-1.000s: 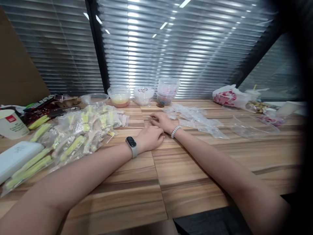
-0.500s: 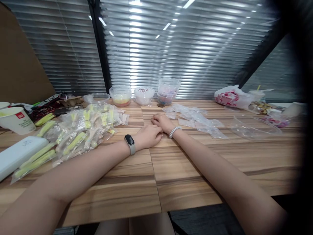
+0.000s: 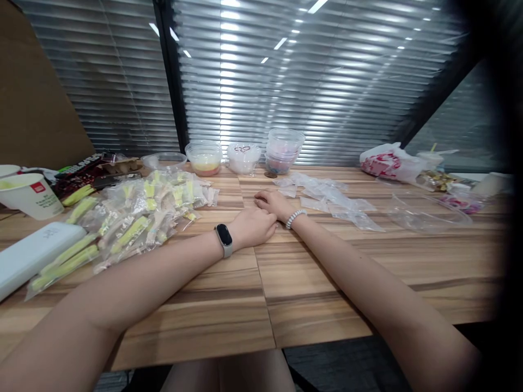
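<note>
Two bare hands rest close together on a wood-grain bench (image 3: 220, 305).
The left hand (image 3: 255, 227), below a wristband (image 3: 224, 234), lies palm down near the right wrist, fingers bent; the right hand's (image 3: 274, 202) fingers curl toward the wood. Whether either grip is closed cannot be told. The bagged yellow pieces (image 3: 131, 235) are heaped to the left, the clear wrappers (image 3: 327, 193) spread just right of the right hand.

Left hand (image 3: 255, 227), right hand (image 3: 274, 203) resting on wooden table (image 3: 310, 310)
</note>
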A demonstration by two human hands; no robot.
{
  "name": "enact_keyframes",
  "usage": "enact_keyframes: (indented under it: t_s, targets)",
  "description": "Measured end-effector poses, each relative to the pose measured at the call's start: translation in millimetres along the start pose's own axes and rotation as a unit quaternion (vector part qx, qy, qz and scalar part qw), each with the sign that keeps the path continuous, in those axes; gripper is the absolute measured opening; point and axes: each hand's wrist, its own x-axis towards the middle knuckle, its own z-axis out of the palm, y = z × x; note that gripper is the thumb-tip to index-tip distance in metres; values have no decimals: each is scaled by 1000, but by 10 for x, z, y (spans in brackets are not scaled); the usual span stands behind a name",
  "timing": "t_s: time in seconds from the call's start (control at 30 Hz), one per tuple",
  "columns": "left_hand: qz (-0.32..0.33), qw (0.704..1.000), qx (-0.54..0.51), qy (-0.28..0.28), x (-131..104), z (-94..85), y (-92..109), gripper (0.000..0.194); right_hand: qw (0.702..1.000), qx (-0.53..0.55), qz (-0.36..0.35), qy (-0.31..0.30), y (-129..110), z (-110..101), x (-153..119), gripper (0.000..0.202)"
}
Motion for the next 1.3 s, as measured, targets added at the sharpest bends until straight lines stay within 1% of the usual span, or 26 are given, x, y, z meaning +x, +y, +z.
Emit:
enact_keyframes:
  t_s: [0.1, 0.17, 0.2, 0.27, 0.33, 0.37, 0.4, 0.47, 0.5, 0.57, 0.63, 0.7, 0.77, 0.87, 1.03, 1.13, 1.2, 1.23, 1.3]
  targets:
    - [-4, 1000, 15, -2, -7, -19, 17, 28, 1000, -5, -5, -10, -19, -30, -12, 21]
    - [-5, 1000, 18, -2, -12, -26, 20, 29, 1000, -24, -13, -1, -8, -71, -34, 22]
    - [-4, 1000, 17, 0, -15, -26, 18, 30, 999, -44, -15, 14, 9, -97, -50, 23]
    - [-3, 1000, 11, 5, -19, -20, 10, 30, 993, -100, 0, 62, 71, -146, -91, 28]
    - [2, 1000, 4, 10, -21, -8, -1, 29, 981, -153, 45, 109, 165, -171, -134, 41]
    - [6, 1000, 2, 11, -20, -3, -5, 29, 975, -169, 81, 122, 218, -170, -151, 52]
    - [9, 1000, 1, 12, -19, 2, -9, 29, 969, -174, 123, 121, 270, -158, -164, 63]
    - [9, 1000, -3, 13, -14, 8, -12, 29, 960, -159, 213, 88, 362, -114, -174, 81]
    - [6, 1000, -5, 12, -12, 9, -11, 29, 955, -147, 248, 64, 398, -87, -171, 86]
    - [-3, 1000, -8, 11, -8, 11, -9, 29, 949, -133, 284, 21, 449, -40, -158, 88]
    - [-6, 1000, -8, 10, -6, 13, -7, 28, 950, -136, 280, -4, 473, -12, -144, 85]
    - [-4, 1000, -8, 8, -6, 19, -9, 28, 953, -141, 269, -10, 476, -6, -138, 79]
    - [-2, 1000, -10, 10, -7, 29, -14, 29, 956, -147, 253, 1, 455, -18, -139, 70]
    - [-2, 1000, -13, 15, -7, 48, -15, 27, 960, -180, 211, 28, 373, -63, -147, 57]
    - [-22, 999, -24, 24, -2, 57, -14, 26, 962, -215, 162, 42, 187, -166, -157, 36]
    - [-32, 999, -5, 44, 8, 27, -85, 21, 962, -227, 143, 48, 106, -204, -154, 29]
    - [-21, 997, 27, 65, 18, 9, -168, 17, 963, -230, 132, 50, 73, -216, -151, 30]
    - [-23, 996, 40, 76, 21, 7, -213, 16, 964, -225, 128, 57, 64, -220, -149, 30]
    - [-60, 992, 45, 102, 23, 23, -292, 22, 969, -188, 125, 98, 58, -221, -142, 32]
